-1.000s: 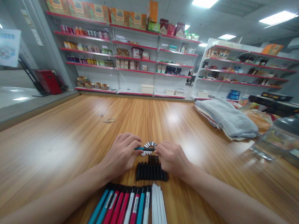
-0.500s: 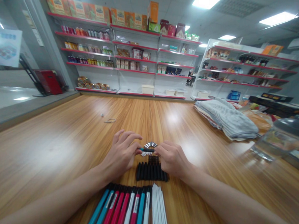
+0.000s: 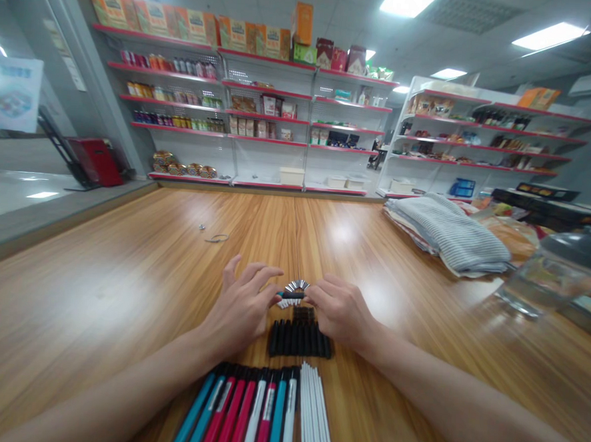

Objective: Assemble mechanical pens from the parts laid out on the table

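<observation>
Head-worn camera looks forward, down along wooden table [image 3: 96,282]; left hand [image 3: 240,311], right hand [image 3: 340,312] close; store shelving [image 3: 302,108] far ahead.

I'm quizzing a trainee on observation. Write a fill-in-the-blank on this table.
The fanned metal tips between the left hand and right hand look ____.
The folded striped cloth lies to the ____ of the hands on the wooden table.
The glass jar has a ____ lid.
The pens nearest the person have white, red and ____ barrels.
Answers: silver, right, dark grey, teal.

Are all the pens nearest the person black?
No, the row of pens nearest the person mixes teal, red and white barrels; the black parts lie further up the table.
</observation>
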Tool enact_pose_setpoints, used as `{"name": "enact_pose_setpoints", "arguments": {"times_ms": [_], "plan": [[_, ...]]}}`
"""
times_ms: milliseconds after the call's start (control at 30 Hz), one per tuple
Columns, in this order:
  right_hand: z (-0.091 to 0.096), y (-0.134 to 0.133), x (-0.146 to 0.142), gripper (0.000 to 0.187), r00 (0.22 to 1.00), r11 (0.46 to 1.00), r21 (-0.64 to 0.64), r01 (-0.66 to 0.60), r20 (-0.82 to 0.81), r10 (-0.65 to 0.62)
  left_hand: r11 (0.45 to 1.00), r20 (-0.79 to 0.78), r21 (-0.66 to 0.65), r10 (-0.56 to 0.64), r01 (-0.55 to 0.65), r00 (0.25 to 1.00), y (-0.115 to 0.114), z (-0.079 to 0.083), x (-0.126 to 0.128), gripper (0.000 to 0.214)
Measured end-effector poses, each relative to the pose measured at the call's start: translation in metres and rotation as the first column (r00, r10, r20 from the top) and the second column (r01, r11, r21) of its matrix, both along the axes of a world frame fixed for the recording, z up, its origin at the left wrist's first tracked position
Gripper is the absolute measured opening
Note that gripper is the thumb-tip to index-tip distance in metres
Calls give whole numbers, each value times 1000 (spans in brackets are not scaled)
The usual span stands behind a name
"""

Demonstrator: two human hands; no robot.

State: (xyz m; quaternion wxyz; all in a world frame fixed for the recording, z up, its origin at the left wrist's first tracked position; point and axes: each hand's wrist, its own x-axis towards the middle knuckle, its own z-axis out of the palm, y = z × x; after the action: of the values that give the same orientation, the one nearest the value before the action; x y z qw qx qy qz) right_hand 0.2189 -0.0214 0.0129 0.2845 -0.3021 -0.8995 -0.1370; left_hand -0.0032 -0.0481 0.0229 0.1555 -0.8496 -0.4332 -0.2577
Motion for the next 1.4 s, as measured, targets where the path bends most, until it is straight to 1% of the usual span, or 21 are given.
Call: {"name": "enact_pose_setpoints", "arguments": {"times_ms": [200, 367, 600, 733, 800, 1000, 1133, 1267, 1400], "plan": [[-1, -1, -1, 11, 1000, 1000, -14, -8, 6, 8, 999, 44, -40, -23, 25, 999, -2, 6, -1, 15], [-3, 0, -2, 10, 1000, 999, -40, -13, -8, 13, 999, 86, -45, -12, 15, 996, -2, 6, 0, 12], [-4, 0, -2, 12, 999, 996, -88, -19, -51, 15, 1000, 77, -17, -20, 21, 997, -1, 7, -2, 11], [-3, -1, -2, 12, 998, 998, -68, -14, -66, 10, 999, 89, 12, -31, 30, 996, -2, 9, -1, 10], [-2, 0, -2, 12, 998, 999, -49, -8, -64, 5, 999, 85, 6, -32, 31, 996, -2, 8, 0, 10], [-1, 0, -2, 12, 999, 1000, -11, 7, -33, -7, 998, 35, -5, -57, 57, 998, -2, 4, 0, 17], [-4, 0, -2, 12, 999, 999, -41, 2, -41, -4, 998, 53, -34, -57, 58, 997, -2, 6, -2, 17], [-6, 0, -3, 12, 998, 997, -81, -13, -67, 8, 998, 76, -5, -58, 58, 995, -2, 7, -1, 16], [-5, 0, -3, 12, 998, 997, -80, -9, -66, 4, 999, 67, 3, -51, 51, 996, -2, 8, -2, 17]]}}
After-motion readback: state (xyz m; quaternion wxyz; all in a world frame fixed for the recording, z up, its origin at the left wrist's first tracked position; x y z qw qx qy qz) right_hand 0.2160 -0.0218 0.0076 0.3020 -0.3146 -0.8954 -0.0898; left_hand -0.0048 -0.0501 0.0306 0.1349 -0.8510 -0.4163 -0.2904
